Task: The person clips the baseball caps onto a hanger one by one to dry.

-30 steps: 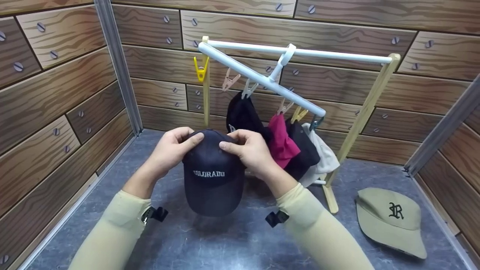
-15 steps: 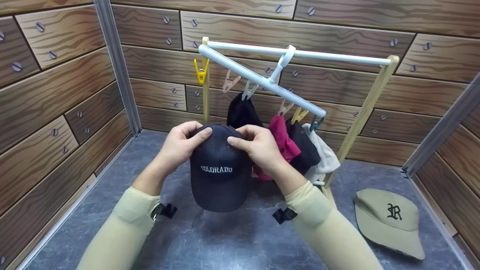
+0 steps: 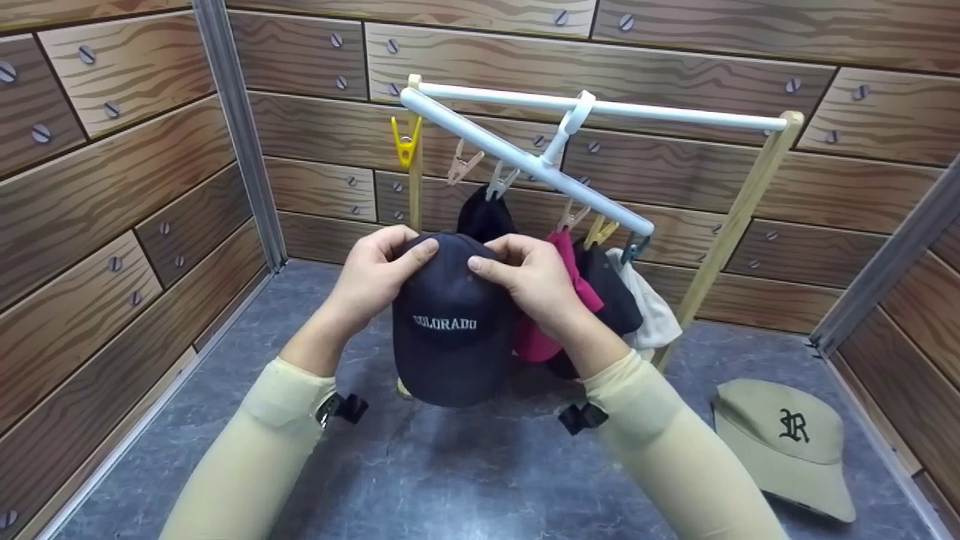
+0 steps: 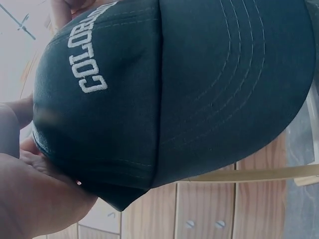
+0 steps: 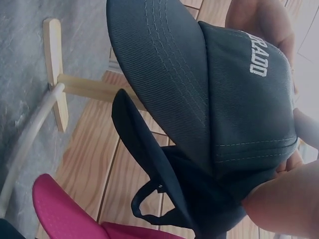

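Note:
A dark navy baseball cap with white "COLORADO" lettering hangs brim-down between both hands, above the table. My left hand pinches its crown at the upper left, the thumb on the front. On the upper right of the crown, my right hand pinches it likewise; its other fingers are hidden behind the cap. Just behind, a black cap hangs from a pale clip. To its right a magenta cap dangles. The right wrist view shows a dark cap close beside the held one.
A white clip hanger hangs tilted from a wooden rack's white rail. Its yellow clip and a beige clip hold nothing. Black and white caps hang at its right end. An olive cap lies on the table at right.
Both hands have moved up and to the right with the navy cap, bringing it nearer the hanger and over part of the black cap. The grip looks the same.

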